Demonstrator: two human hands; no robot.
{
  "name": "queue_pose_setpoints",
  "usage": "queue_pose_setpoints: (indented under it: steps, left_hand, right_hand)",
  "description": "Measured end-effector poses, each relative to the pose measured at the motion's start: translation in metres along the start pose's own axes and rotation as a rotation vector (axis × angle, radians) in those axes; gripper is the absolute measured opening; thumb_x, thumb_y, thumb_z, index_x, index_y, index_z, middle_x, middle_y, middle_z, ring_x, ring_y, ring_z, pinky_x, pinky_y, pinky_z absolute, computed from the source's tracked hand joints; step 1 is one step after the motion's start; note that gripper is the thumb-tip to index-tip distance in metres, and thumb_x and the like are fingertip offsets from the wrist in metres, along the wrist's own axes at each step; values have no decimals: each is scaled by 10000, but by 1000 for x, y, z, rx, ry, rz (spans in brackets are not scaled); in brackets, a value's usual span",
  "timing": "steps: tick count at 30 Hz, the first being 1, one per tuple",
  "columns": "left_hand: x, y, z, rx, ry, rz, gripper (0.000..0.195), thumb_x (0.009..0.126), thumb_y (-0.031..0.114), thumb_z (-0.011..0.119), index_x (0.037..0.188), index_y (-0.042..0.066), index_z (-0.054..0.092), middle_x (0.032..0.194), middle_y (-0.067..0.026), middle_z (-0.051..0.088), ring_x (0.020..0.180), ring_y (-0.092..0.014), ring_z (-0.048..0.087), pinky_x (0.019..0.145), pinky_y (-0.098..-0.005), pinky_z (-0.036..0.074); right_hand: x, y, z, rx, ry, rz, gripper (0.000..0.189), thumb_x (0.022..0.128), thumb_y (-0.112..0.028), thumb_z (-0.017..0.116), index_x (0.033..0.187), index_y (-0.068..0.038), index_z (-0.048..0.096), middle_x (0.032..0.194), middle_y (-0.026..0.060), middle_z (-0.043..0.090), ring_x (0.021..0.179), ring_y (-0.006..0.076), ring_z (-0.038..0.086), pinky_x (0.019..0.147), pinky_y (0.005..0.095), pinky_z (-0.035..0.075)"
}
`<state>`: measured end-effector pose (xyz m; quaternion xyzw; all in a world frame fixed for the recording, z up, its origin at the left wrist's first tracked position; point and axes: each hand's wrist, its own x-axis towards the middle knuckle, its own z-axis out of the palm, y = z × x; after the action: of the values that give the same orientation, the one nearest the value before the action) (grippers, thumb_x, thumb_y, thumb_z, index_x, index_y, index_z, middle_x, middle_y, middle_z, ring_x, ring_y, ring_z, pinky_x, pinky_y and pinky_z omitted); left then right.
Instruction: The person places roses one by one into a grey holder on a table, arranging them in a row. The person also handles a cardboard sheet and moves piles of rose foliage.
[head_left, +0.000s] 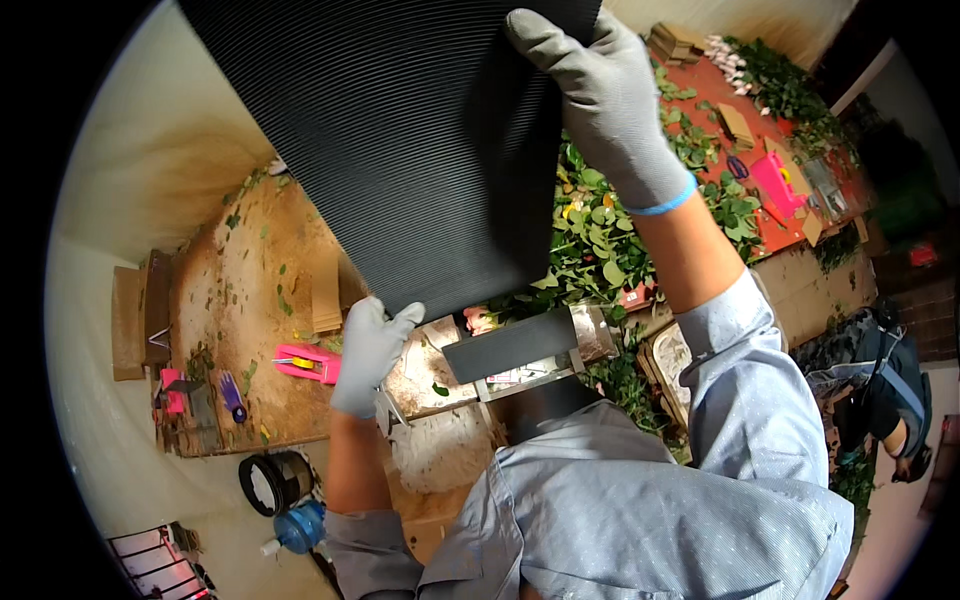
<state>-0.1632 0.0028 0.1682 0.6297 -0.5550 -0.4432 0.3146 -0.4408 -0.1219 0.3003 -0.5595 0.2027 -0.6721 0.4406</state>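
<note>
A large black corrugated sheet (397, 150) fills the upper middle of the view, raised above the work surface. My left hand (371, 349), in a grey knit glove, grips its lower left corner between thumb and fingers. Higher up, my right hand (607, 97) in a matching blue-cuffed glove holds the sheet's right edge, thumb on the ribbed face. Just below the sheet are a pink rose (480, 321) and a dark grey flat panel (514, 345) on a metal frame. A pink tape dispenser (306, 364) stands beside my left hand.
Leafy green stems (604, 232) lie right of the sheet, spreading onto a red tabletop (780, 225) with another pink dispenser (776, 180). Folded cardboard (325, 292) and a purple-handled tool (231, 394) rest at left. A person (885, 382) is at far right.
</note>
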Motion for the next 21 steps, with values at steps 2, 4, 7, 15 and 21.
queue_pose_setpoints:
  steps: [2, 4, 7, 15, 21]
  left_hand:
    - [22, -31, 6, 149, -42, -86, 356, 916, 155, 757, 661, -20, 582, 586, 56, 432, 559, -49, 361, 467, -297, 307]
    - [44, -60, 16, 227, -166, -72, 282, 898, 147, 739, 719, -29, 609, 601, 34, 468, 573, -56, 401, 510, -295, 349]
    - [58, -83, 34, 240, -236, -177, 257, 884, 158, 740, 769, -51, 644, 607, -13, 500, 577, -89, 441, 544, -317, 385]
    - [65, -113, 58, 312, -276, -326, 419, 855, 271, 795, 695, -75, 620, 552, -172, 546, 488, -247, 538, 530, -410, 419]
    - [73, -108, 64, 456, -320, -396, 419, 844, 276, 799, 687, -69, 620, 574, -176, 584, 528, -297, 592, 561, -441, 457]
  right_hand:
    - [2, 12, -8, 15, -57, 115, 223, 986, -167, 721, 1147, -14, 699, 1054, -2, 727, 918, 71, 635, 834, 239, 512]
    - [-2, 35, -22, 218, -95, 282, 87, 987, -55, 676, 1062, -12, 669, 922, -27, 651, 753, 19, 521, 671, 184, 410]
    - [-6, 75, -52, 221, -59, 441, 96, 976, 14, 640, 1071, 24, 640, 919, 33, 667, 752, 43, 565, 678, 181, 446]
    - [-17, 149, -73, -108, -64, 560, 201, 925, -165, 727, 1016, 12, 699, 868, 5, 715, 790, 40, 606, 727, 231, 503]
    - [-30, 188, -76, -219, -129, 469, 363, 941, -319, 709, 1094, 10, 687, 883, 40, 694, 820, 106, 621, 774, 295, 522]
